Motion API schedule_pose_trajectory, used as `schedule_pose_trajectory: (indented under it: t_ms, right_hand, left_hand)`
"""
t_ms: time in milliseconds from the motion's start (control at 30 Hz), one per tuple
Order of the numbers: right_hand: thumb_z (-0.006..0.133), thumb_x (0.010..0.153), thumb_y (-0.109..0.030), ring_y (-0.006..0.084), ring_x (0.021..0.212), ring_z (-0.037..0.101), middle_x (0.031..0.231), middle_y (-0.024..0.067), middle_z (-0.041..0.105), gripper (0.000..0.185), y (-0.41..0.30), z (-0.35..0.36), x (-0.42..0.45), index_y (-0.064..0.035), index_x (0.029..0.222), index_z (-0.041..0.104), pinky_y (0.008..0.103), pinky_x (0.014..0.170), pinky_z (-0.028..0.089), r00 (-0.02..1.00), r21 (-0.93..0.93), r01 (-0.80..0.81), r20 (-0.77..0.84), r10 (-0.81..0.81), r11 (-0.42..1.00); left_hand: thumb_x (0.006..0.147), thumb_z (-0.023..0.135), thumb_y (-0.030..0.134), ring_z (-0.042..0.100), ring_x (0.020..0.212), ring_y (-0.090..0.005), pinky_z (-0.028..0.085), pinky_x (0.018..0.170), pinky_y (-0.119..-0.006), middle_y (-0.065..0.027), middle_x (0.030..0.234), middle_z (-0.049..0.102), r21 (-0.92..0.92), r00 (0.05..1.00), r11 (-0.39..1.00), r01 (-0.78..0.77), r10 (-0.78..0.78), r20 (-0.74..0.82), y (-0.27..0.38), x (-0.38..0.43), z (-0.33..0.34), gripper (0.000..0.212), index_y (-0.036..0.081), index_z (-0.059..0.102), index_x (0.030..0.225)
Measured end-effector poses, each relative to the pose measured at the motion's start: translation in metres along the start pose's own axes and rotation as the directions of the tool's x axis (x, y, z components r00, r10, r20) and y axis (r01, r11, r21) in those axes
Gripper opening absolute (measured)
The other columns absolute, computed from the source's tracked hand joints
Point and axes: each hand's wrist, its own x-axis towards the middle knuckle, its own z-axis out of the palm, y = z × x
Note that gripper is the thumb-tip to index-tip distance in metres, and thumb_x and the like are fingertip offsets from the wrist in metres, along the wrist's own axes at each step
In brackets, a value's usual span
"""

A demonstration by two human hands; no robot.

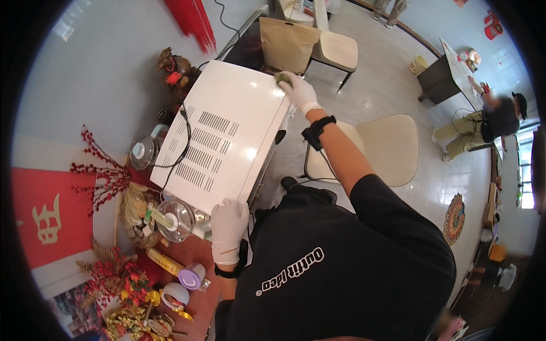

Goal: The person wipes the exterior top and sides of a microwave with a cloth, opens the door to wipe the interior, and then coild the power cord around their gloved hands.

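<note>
A white metal-cased appliance [243, 106] with rows of vent slots on top, perhaps a microwave oven, stands before me. My right hand [300, 91], in a white glove, presses a greenish pad or cloth [282, 79] onto its far right corner. At the near corner, my gloved left hand [230, 230] has its fingers over the casing's edge. A black power cable [187, 132] lies across the top. Close to my left hand stand a glass kettle or pot [175, 221] and, farther back, another glass pot [144, 151].
A red-brown tabletop [198, 315] carries a purple-lidded container [192, 276], a yellow box [165, 262] and festive decorations [123, 281]. A dark figurine [177, 70] stands behind the appliance. Cream chairs [386, 149] and a brown paper bag [288, 44] are nearby. A person [473, 125] stands by a far table.
</note>
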Motion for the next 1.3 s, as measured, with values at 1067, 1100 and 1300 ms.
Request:
schedule_pose_trajectory:
  t_ms: [1067, 1100, 1300]
  right_hand:
    - [0.066, 0.086, -0.033, 0.0342, 0.105, 0.06, 0.11, 0.0176, 0.061, 0.046, 0.024, -0.021, -0.029, -0.0141, 0.126, 0.056, 0.0391, 0.091, 0.047, 0.999, 0.284, 0.035, -0.025, -0.029, 0.958]
    - [0.066, 0.086, -0.033, 0.0336, 0.105, 0.06, 0.111, 0.0176, 0.061, 0.046, 0.03, -0.019, -0.028, -0.0129, 0.126, 0.056, 0.0386, 0.091, 0.047, 0.998, 0.303, 0.067, -0.023, -0.063, 0.951]
    - [0.063, 0.088, -0.038, 0.0325, 0.1, 0.065, 0.106, 0.0185, 0.067, 0.046, 0.06, -0.032, -0.002, -0.0036, 0.119, 0.06, 0.0367, 0.087, 0.049, 0.959, 0.392, -0.168, 0.279, 0.057, 0.905]
  left_hand:
    - [0.086, 0.058, 0.022, 0.059, 0.078, -0.0379, 0.045, 0.076, -0.046, -0.0195, 0.094, 0.058, -0.113, 0.867, 0.866, 0.487, -0.465, 0.178, 0.049, 0.014, -0.026, 0.021, 0.001, 0.059, 0.09]
    - [0.085, 0.058, 0.022, 0.058, 0.078, -0.0382, 0.045, 0.075, -0.047, -0.0197, 0.093, 0.059, -0.109, 0.873, 0.871, 0.48, -0.461, 0.161, 0.05, 0.013, -0.024, 0.021, 0.001, 0.059, 0.089]
    - [0.086, 0.058, 0.021, 0.059, 0.07, -0.041, 0.046, 0.068, -0.049, -0.0224, 0.079, 0.06, -0.051, 0.864, 0.865, 0.5, -0.493, 0.104, 0.055, 0.02, -0.023, 0.022, -0.001, 0.058, 0.087]
